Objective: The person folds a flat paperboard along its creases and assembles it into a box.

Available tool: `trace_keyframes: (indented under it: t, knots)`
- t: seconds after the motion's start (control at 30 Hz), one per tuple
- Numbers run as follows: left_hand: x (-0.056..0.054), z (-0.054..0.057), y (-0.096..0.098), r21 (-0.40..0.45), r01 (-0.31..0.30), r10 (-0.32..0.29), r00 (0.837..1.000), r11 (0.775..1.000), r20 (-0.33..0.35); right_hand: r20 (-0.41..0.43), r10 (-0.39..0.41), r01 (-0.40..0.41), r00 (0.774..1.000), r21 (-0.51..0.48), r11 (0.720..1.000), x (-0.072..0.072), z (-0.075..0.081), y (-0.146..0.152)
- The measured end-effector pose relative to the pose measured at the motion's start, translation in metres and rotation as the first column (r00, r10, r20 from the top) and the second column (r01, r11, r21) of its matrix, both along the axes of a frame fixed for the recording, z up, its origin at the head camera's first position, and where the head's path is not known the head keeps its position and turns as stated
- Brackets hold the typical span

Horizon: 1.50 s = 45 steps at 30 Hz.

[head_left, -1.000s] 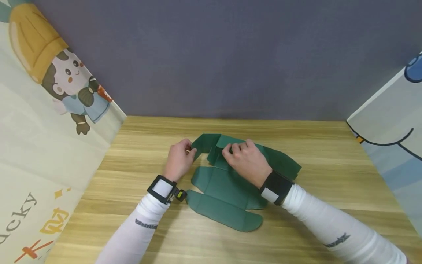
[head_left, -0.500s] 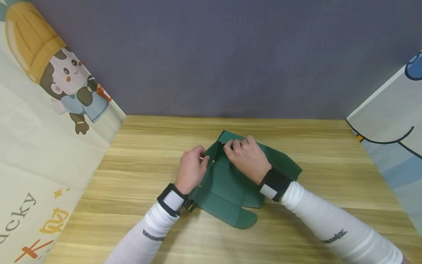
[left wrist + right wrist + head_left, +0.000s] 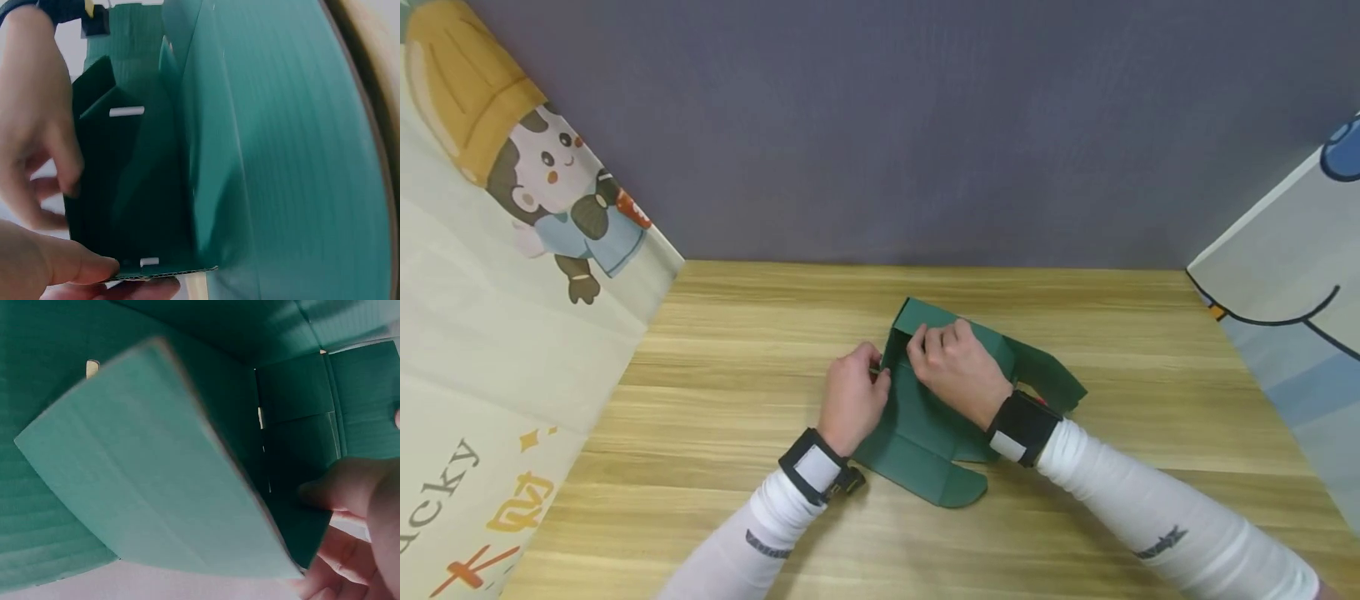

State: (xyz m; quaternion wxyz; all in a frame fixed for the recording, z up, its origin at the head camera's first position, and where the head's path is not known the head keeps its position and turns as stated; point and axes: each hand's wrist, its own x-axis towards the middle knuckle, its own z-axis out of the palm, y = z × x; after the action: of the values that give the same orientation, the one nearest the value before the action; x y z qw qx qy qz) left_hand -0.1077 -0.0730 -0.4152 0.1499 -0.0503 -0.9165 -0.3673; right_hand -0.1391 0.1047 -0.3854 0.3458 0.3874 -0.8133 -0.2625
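A partly folded green cardboard box (image 3: pixel 925 412) lies on the table, its back wall raised and a left side wall standing. At the left corner my left hand (image 3: pixel 855 404) pinches the side wall's edge; in the left wrist view its thumb (image 3: pixel 84 264) presses inside, with fingers beneath. My right hand (image 3: pixel 958 367) grips the back wall (image 3: pixel 925 315) from above. In the right wrist view, the right thumb (image 3: pixel 328 487) lies on the wall's inner face and the fingers stay outside. Small slots show in the cardboard. The left fingertips are partly hidden in the head view.
A long flap (image 3: pixel 1051 379) sticks out to the right of the box, and a rounded front flap (image 3: pixel 962 487) lies toward me. Beneath is a wooden table (image 3: pixel 737 350). A dark panel (image 3: pixel 925 133) stands behind, with printed sheets (image 3: pixel 467 317) at the sides.
The left hand has moved right and toward me, folding the left flap inward and up into a side wall. The right hand keeps its hold on the back wall.
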Motion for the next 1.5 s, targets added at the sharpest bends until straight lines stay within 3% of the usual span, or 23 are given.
trace_keyframes:
  t: [0.17,0.37,0.6,0.77,0.97,1.5]
  knots:
    - [-0.001,-0.004,0.016,-0.017,0.022,-0.022,1.000,1.000,0.005,0.015,0.008,-0.008,1.000,-0.020,1.000,0.001,0.000,0.002]
    - [-0.007,-0.011,0.016,0.056,0.072,-0.074,0.997,0.996,0.031,0.037,0.033,-0.031,0.999,-0.042,0.999,0.001,0.002,0.003]
    - [-0.030,-0.012,0.001,0.087,0.084,-0.080,0.996,0.993,-0.049,0.051,0.030,-0.028,0.998,-0.042,0.999,0.000,0.001,0.002]
    - [-0.046,-0.008,-0.005,0.034,0.095,-0.094,0.995,0.995,-0.034,0.071,0.035,-0.031,0.997,-0.056,0.998,0.001,0.002,0.003]
    - [-0.057,-0.005,-0.004,-0.012,0.118,-0.118,0.993,0.993,-0.014,0.072,0.033,-0.029,0.997,-0.063,0.998,0.002,0.004,0.002]
    - [-0.066,-0.006,0.007,-0.182,0.024,-0.038,0.997,0.983,-0.070,0.077,0.016,-0.013,0.997,-0.046,0.999,0.002,0.007,0.002]
